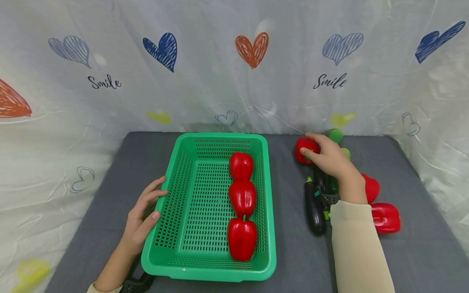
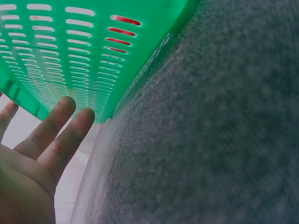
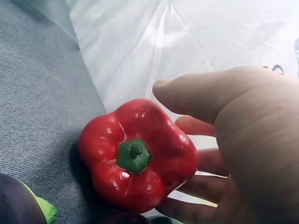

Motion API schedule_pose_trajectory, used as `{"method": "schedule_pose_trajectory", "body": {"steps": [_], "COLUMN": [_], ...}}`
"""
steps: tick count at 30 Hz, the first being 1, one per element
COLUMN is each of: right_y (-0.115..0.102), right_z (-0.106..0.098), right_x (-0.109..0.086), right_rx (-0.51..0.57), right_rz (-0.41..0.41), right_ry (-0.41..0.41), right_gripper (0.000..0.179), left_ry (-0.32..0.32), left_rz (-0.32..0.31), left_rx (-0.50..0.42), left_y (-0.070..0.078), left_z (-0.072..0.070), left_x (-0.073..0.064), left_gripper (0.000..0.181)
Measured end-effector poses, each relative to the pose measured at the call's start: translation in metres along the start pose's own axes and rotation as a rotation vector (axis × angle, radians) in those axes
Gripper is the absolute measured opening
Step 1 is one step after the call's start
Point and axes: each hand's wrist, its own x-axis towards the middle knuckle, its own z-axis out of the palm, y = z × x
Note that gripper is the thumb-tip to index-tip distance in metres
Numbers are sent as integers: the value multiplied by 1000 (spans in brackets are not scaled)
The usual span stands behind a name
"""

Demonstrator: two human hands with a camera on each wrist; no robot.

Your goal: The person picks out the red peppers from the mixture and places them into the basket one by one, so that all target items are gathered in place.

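Grey, the table (image 1: pixel 287 252) runs back to a white curtain (image 1: pixel 205 89) printed with hearts (image 1: pixel 163 49). Near the table's far edge, right of the basket (image 1: pixel 272 211), the right hand (image 1: pixel 335 160) is spread around a red pepper (image 1: pixel 306 143); the left hand (image 1: pixel 141 213), fingers apart, is at the basket's left rim.

A: Green basket (image 1: pixel 209 273), def. plastic-looking, smooth w/ soft sheen.
B: Yep, & those red peppers (image 1: pixel 242 240), v. glossy! Eggplant (image 1: pixel 313 209), shiny, smooth.
A: Grey cloth (image 1: pixel 293 252), matt, bit rough; backdrop sheet (image 1: pixel 205 93), crinkly w/ slight shine.
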Motion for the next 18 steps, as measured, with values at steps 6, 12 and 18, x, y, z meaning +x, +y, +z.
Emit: {"method": "schedule_pose_trajectory", "body": {"steps": [6,12,18], "right_y": [0,-4,-6], "right_z": [0,-1,-1], "right_x": [-1,-1,-2], "right_rx": [-9,4,-3], "right_rz": [5,70,85], "right_ry": [2,-62,-100], "right_gripper": [70,79,81], "left_ry": [-2,-2,0], "left_rz": [-4,-2,-2], "left_rx": [8,6,15], "left_y": [0,0,0], "left_z": [0,0,0], "left_x": [0,0,0], "left_gripper": [40,40,40]}}
